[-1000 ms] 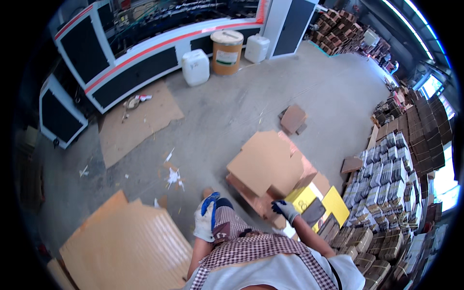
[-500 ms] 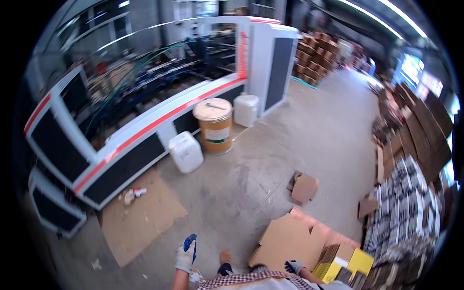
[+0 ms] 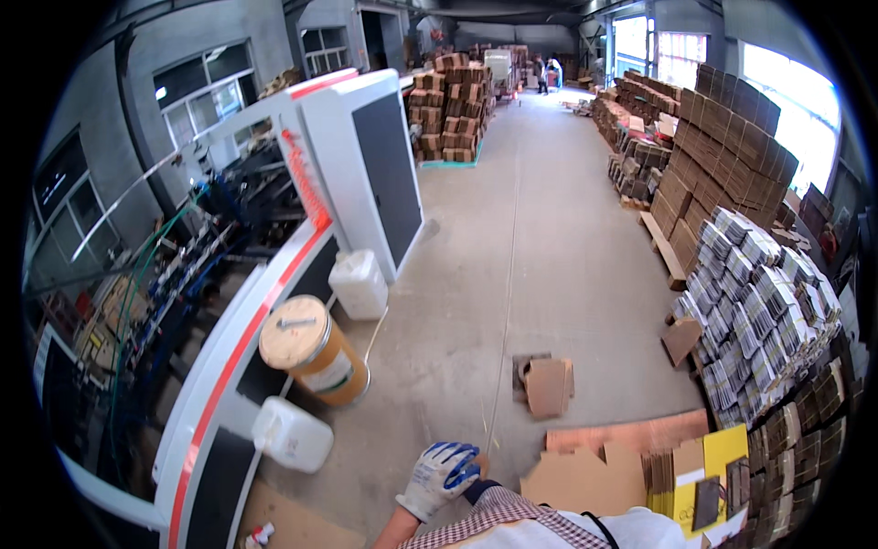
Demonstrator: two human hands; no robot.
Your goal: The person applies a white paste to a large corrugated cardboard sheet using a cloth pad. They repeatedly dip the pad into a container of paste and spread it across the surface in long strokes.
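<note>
My left hand (image 3: 441,478), in a white work glove with blue-coated fingers, hangs in front of my checked apron (image 3: 512,523) at the bottom middle. Its fingers are loosely bent, with gaps between them, and I see nothing held. The brown tip of a shoe shows just beyond it. My right hand is out of view. To the right of my body lies a pile of flat brown cardboard (image 3: 585,480). Beside that are a bundle of cardboard pieces (image 3: 658,482) and a yellow printed board (image 3: 686,506).
On the left stands a grey-and-black machine (image 3: 389,165) with a red stripe. Before it are a lidded drum (image 3: 338,371) and two white jerrycans (image 3: 294,435) (image 3: 358,285). Cardboard scraps (image 3: 549,386) lie ahead. Bundled stacks (image 3: 754,302) line the right; an aisle (image 3: 521,210) runs between.
My view has swung to the right, so the machine and drum sit further left. My left hand has moved in front of my apron. My right hand has gone out of view.
</note>
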